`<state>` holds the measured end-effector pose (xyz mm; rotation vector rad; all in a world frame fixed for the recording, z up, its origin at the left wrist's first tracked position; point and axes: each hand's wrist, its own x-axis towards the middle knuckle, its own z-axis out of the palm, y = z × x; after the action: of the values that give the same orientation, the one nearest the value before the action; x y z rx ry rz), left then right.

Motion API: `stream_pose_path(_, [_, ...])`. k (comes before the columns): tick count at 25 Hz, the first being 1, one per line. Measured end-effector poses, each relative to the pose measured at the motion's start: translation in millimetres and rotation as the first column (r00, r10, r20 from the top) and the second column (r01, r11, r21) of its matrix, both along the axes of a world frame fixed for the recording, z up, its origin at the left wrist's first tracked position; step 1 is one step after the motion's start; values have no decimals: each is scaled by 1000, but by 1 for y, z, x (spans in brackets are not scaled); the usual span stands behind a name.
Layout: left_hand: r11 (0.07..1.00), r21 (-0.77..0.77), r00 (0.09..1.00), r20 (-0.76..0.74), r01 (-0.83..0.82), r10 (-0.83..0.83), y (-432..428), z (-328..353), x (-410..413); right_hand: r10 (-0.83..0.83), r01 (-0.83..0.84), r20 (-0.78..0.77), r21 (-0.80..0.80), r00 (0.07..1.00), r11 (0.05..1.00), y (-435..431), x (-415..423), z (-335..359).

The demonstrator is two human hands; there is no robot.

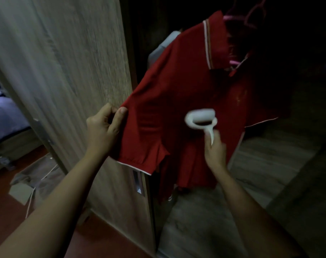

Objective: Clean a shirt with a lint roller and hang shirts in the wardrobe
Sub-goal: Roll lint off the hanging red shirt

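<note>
A red polo shirt point(179, 94) with white trim hangs on a pink hanger point(238, 21) in the dark open wardrobe. My left hand point(104, 125) pinches the shirt's left sleeve edge and pulls it out to the left. My right hand point(215, 148) grips the handle of a white lint roller point(200, 117), whose roll lies against the front of the shirt. The roller and right hand are motion-blurred.
The open wooden wardrobe door point(69, 62) stands just left of the shirt. A grey garment point(158, 47) hangs behind the shirt. A flattened cardboard box point(33, 181) lies on the red floor at left, with a bed point(3, 118) beyond.
</note>
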<state>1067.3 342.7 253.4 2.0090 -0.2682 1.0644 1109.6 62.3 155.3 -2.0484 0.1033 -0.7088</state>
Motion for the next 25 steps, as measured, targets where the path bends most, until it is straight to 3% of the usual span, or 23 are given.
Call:
stream_pose_path(2, [1000,-10,1000,13,-7,7,-3,2,-1,-9,3,176,31,984,1000,-8,10,67])
stream_pose_path(4, [1000,-15,1000,10,-10,10,-2,2,1,10,-26,248,60,969,998,-4,14,98])
stream_pose_path(6, [1000,-9,1000,14,-12,12,-2,1,2,21,-38,172,101,985,994,10,11,74])
stream_pose_path(10, [1000,-20,999,30,-17,18,1,-1,4,170,-156,-106,128,980,979,52,-37,-58])
stream_pose_path(12, [1000,-20,999,28,-18,19,0,0,3,138,-121,-172,107,975,987,40,-38,-70])
stream_pose_path(14, [1000,-8,1000,12,-5,5,0,1,2,31,-13,-143,125,989,992,8,-7,-39])
stream_pose_path(17, [1000,-10,1000,23,-10,10,-3,1,1,-124,121,18,111,992,986,-49,49,46])
stream_pose_path(20, [1000,-20,1000,16,0,0,-2,3,-2,-149,140,61,131,987,981,-85,83,104])
stream_pose_path(22, [1000,3,1000,15,4,-4,-3,5,-2,-68,64,40,95,997,993,-87,84,87])
stream_pose_path(25, [1000,-18,1000,4,-11,11,-4,4,-1,80,-70,-75,124,994,990,-58,56,-17])
